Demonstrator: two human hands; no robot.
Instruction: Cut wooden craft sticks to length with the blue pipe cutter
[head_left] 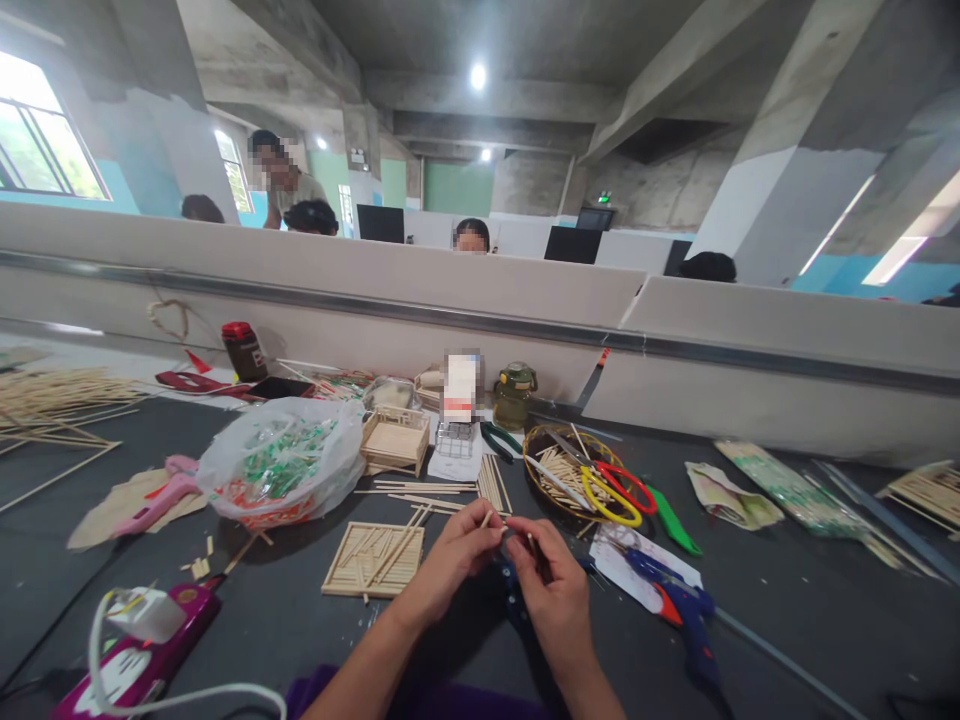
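My left hand [466, 548] is closed, its thumb and fingers pinching a short wooden stick [487, 519]. Close beside it my right hand [553, 572] is closed too, fingertips nearly meeting the left ones; a thin piece of stick seems to show between its fingers, partly hidden. Left of my hands lies a flat square panel of wooden sticks [337, 575] with loose sticks across it. More sticks [491, 482] lie just beyond my fingers. A blue tool [514, 600] is partly covered by my right hand.
A basket [529, 455] holds sticks and scissors [611, 497]. A blue glue gun [686, 605] rests at right. A plastic bag of wrappers [277, 460], a small wooden furniture model [395, 440], a pink glue gun [161, 500] and a purple power strip [176, 640] stand left.
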